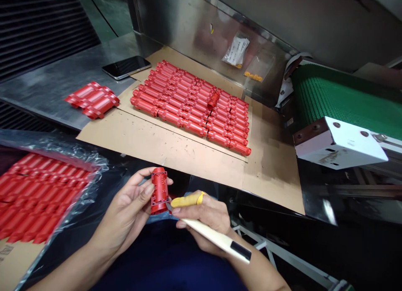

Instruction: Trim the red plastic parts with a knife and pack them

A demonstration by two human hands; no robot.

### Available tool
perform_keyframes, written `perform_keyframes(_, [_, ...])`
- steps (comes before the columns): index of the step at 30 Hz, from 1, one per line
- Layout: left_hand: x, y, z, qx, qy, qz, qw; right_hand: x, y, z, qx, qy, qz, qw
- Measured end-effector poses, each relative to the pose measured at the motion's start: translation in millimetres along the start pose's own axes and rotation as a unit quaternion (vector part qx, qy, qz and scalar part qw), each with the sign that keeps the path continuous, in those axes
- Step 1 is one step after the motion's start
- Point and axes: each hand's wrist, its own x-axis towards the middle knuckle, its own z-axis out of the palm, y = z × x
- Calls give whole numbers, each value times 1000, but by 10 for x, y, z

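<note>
My left hand (pixel 135 199) is closed around a red plastic cylindrical part (pixel 160 190), held upright with its cut-out side showing. My right hand (pixel 204 215) grips a knife with a cream handle (pixel 210 237) and a black end. The knife's tip touches or nearly touches the lower right edge of the part; the blade is mostly hidden. A yellow finger cot (pixel 186 199) covers my right index finger. Beyond my hands, rows of similar red parts (pixel 194 111) lie on cardboard (pixel 176 146), with one part (pixel 213 100) resting on top of them.
Several red parts (pixel 92 99) lie on the metal table at left, near a phone (pixel 126 67). A plastic-lined box of red parts (pixel 40 194) stands at lower left. A green conveyor belt (pixel 348 98) with a white bracket (pixel 341 142) is at right. Small plastic bags (pixel 238 50) sit at the back.
</note>
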Motion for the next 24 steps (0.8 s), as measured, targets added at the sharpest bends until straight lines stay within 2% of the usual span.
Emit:
perform_keyframes(5, [-2, 1, -6, -1, 0, 16, 1000, 44, 44, 28, -19, 23, -69, 997])
perform_keyframes(16, [9, -18, 31, 15, 32, 54, 998, 87, 52, -40, -48, -15, -78, 996])
perform_keyframes(22, [33, -49, 24, -4, 37, 53, 998, 61, 90, -25, -148, -80, -119, 979])
perform_keyframes(24, [39, -37, 14, -17, 24, 23, 999, 27, 60, 5, -88, -70, -78, 991])
